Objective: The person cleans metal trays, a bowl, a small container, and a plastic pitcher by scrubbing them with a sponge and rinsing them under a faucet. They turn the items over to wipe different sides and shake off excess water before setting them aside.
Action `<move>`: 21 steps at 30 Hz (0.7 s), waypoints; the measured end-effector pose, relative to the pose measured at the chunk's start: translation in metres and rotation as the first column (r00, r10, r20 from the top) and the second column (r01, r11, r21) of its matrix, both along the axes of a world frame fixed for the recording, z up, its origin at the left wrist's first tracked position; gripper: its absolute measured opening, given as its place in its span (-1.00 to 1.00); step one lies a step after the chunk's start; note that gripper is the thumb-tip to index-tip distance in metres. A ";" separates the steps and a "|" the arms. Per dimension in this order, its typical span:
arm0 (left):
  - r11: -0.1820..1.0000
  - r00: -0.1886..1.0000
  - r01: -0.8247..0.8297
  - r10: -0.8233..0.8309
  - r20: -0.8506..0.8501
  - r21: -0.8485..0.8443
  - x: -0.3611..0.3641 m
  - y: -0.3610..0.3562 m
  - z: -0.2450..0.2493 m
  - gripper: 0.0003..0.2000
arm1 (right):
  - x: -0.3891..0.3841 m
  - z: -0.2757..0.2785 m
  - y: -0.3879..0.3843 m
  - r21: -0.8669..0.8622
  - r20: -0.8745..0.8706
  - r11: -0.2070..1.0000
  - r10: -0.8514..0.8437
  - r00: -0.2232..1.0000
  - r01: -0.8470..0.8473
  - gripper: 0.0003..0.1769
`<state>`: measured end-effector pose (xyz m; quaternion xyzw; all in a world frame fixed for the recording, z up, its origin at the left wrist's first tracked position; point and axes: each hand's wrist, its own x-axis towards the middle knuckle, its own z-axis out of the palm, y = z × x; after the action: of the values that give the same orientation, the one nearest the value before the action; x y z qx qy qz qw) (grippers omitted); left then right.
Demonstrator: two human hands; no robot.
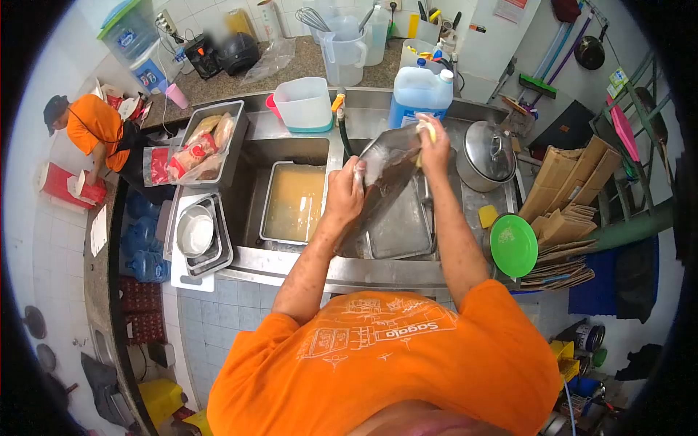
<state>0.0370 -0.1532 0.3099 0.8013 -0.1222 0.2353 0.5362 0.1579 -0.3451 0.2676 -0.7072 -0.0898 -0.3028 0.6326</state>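
My left hand point(345, 192) is closed on the near-left edge of a metal pan point(384, 178), which is tilted up over the sink's right side. At the pan's far right edge, my right hand point(436, 150) presses a yellowish sponge point(430, 132) against the metal; the pan partly hides the fingers. Under the pan lies a shallow metal tray point(396, 238). In the left basin point(249, 156) stands a rectangular pan of cloudy, brownish water point(293, 201). A hose tap point(342, 120) rises just behind my left hand.
A lidded pot point(486, 156), yellow sponge point(488, 216) and green plate point(513, 245) are on the right. Blue liquid jugs point(418, 98) and a plastic tub point(302, 105) stand behind. Packaged food fills a tray point(238, 116) at left, near another person point(102, 134).
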 end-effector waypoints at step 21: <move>0.754 0.933 -0.334 0.178 -0.314 -0.566 -0.026 0.055 -0.032 -0.47 | -0.022 -0.084 -0.078 -0.021 -0.514 1.000 -0.016 0.858 0.006 -0.47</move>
<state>0.0110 -0.0986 0.2783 0.6164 0.1379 0.2348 0.7388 0.1359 -0.4228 0.1832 -0.7688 0.0833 -0.1060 0.6251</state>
